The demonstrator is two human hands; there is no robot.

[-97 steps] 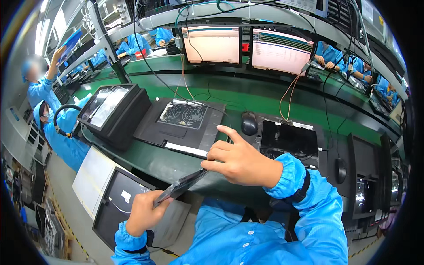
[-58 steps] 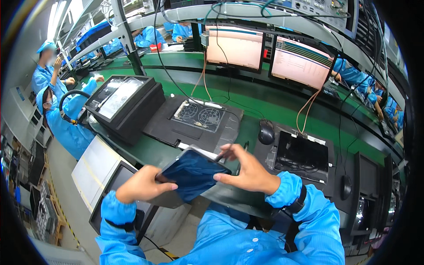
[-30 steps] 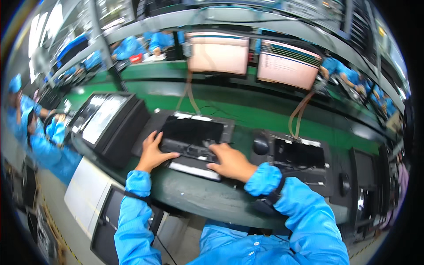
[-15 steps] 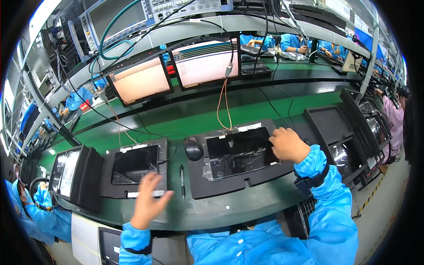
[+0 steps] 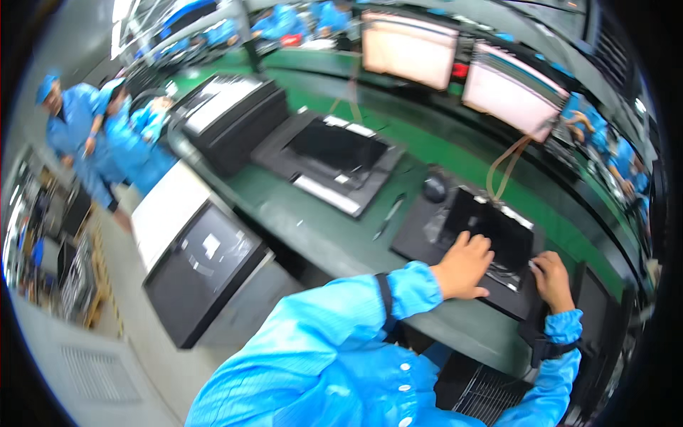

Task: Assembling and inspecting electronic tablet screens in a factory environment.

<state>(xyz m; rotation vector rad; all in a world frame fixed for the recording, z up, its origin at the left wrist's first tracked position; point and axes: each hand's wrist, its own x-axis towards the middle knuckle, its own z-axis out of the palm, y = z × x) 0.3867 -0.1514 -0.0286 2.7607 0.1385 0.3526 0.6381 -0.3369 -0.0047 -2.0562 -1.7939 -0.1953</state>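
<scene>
While both hands press on the dark panel (image 5: 491,231) in the right tray (image 5: 420,245), that piece looks seated but not yet released. The left hand (image 5: 462,269) lies flat on its near edge, fingers spread; the right hand (image 5: 553,281) curls loosely over the near right corner, gripping nothing clearly. Another panel (image 5: 334,146) already sits in the left tray (image 5: 284,153), so 1 placement seems done. Half a second ago the left hand hung free above the bench edge; now it has joined the right.

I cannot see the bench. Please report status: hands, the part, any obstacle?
Left hand flat on dark panel in right fixture. Right hand at its right edge. Mouse, pen lie apart.
</scene>
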